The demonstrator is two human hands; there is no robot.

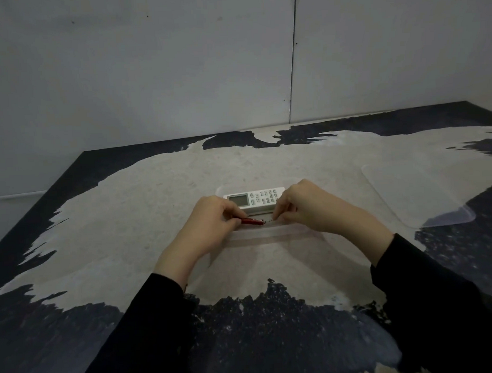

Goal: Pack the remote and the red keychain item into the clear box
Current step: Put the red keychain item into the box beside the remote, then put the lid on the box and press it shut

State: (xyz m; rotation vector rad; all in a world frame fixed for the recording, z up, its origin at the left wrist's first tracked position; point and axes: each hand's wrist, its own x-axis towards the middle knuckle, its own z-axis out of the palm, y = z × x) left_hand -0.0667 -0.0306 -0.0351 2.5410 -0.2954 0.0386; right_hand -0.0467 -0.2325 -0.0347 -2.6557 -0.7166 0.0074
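Note:
A white remote [253,198] with a small screen and grey buttons lies lengthwise inside the clear box [264,232], along its far wall. The red keychain item [252,221], a slim red cylinder with a short metal chain, is held level over the box's near half. My left hand [210,224] pinches its red body at the left end. My right hand [312,209] pinches the chain at the right end. Both wrists hide the box's side walls.
The clear lid [412,191] lies flat on the table to the right of the box. The table [134,207] has a worn pale and dark surface and stands against a grey wall. Black sleeves cover both forearms at the near edge.

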